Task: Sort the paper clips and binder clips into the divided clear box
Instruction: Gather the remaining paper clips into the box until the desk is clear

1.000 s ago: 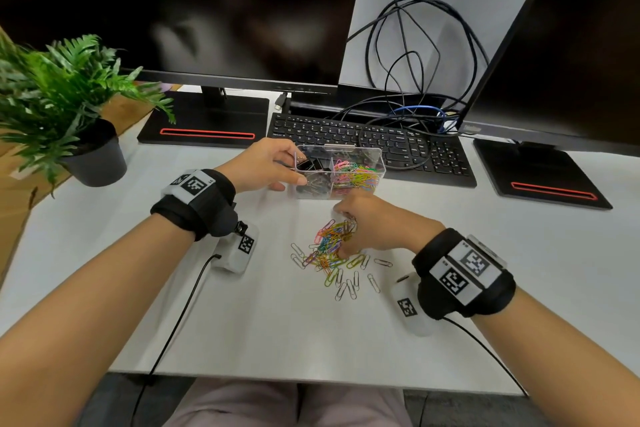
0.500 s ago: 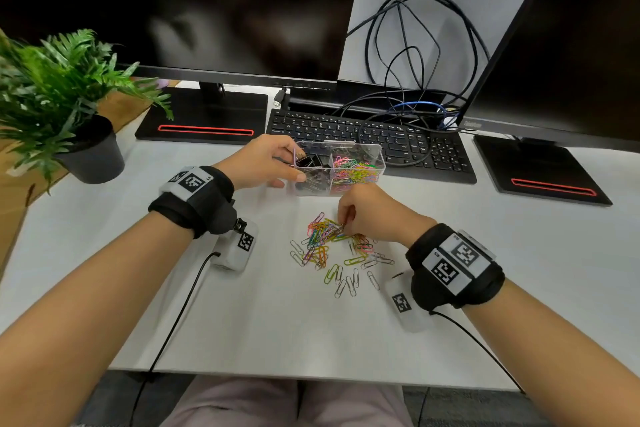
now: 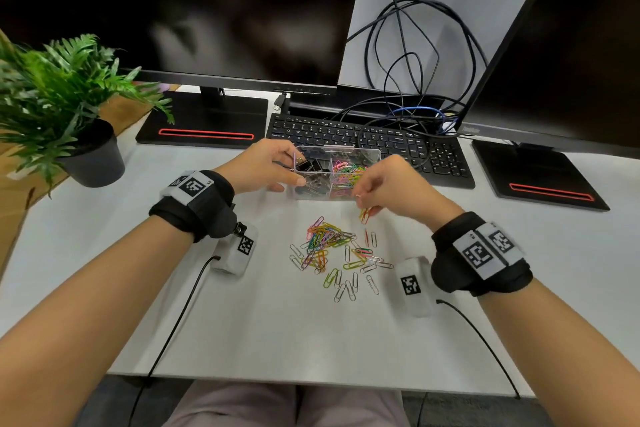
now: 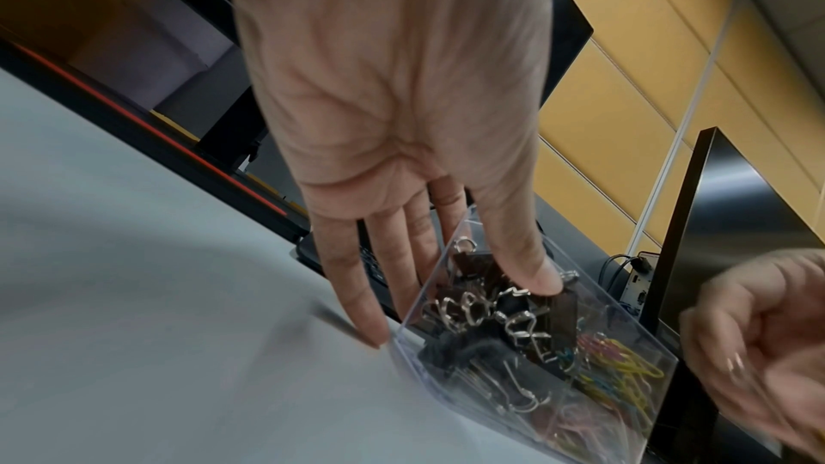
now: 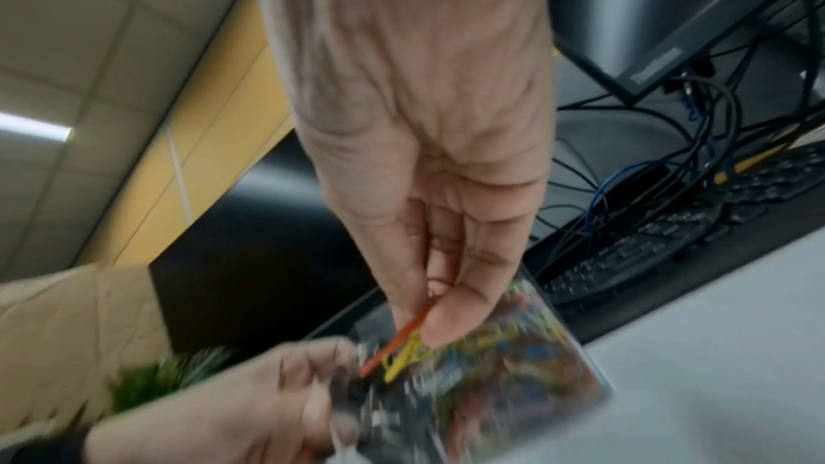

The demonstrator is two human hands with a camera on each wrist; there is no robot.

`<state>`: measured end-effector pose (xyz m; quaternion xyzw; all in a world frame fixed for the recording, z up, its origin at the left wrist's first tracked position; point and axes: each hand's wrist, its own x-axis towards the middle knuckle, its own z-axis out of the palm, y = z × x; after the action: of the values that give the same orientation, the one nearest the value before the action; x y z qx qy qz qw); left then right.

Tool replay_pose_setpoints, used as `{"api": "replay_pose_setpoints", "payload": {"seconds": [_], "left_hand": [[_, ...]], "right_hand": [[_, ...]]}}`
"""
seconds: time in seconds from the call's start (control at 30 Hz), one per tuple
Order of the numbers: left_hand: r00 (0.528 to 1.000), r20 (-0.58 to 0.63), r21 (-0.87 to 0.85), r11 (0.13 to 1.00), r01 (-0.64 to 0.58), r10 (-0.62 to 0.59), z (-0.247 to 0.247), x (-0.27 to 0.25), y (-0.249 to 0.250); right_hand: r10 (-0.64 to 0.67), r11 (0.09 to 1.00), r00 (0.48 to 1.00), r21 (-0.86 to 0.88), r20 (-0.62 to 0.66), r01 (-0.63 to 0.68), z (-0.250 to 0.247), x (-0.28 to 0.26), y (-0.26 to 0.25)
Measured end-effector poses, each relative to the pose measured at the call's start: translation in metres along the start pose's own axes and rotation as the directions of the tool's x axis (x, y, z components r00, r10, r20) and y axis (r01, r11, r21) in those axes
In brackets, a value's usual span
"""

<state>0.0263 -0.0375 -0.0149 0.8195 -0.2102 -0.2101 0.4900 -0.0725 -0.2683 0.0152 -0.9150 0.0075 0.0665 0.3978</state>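
Head view. The clear box [image 3: 337,173] stands on the table [image 3: 311,340] just in front of the keyboard [image 3: 367,146]. Its left compartment holds black binder clips [image 3: 311,166]; its right compartment holds coloured paper clips [image 3: 346,172].

The left hand [image 3: 263,166] holds the box at its left end: the thumb lies over the rim among the binder clips, and the other fingers lie straight against the outer wall, their tips on the table (left wrist view).

The right hand [image 3: 391,189] hovers at the box's near right corner, thumb and fingertips pinched on a few clips [image 3: 365,213], one orange-red and one yellow (right wrist view, blurred). These clips hang clear of the table, just in front of the box.

A loose pile [image 3: 334,253] of coloured and silver paper clips lies on the table between the two wrists, near the box but apart from it.

Surroundings: a potted plant [image 3: 69,107] at far left, two dark monitors [image 3: 180,10] behind, and a tangle of cables [image 3: 412,80] between them.
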Motion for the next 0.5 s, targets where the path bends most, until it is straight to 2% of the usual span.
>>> {"api": "replay_pose_setpoints", "payload": {"seconds": [0.1,0.27,0.37,0.5], "left_hand": [[1.0,-0.006,0.0,1.0,0.005,-0.005,0.0,0.0,0.0],[1.0,-0.001,-0.003,1.0,0.009,-0.009,0.0,0.0,0.0],[1.0,0.0,-0.005,1.0,0.009,-0.009,0.0,0.0,0.001],[1.0,0.0,-0.011,1.0,0.004,-0.004,0.001,-0.001,0.002]], "right_hand": [[0.015,0.985,0.996,0.172,-0.088,0.0,-0.019,0.003,-0.01],[0.142,0.888,0.959,0.459,-0.244,-0.015,-0.031,0.014,-0.02],[0.205,0.874,0.923,0.485,-0.327,-0.022,-0.026,0.024,-0.021],[0.235,0.902,0.893,0.429,-0.385,-0.052,-0.015,0.033,-0.016]]}}
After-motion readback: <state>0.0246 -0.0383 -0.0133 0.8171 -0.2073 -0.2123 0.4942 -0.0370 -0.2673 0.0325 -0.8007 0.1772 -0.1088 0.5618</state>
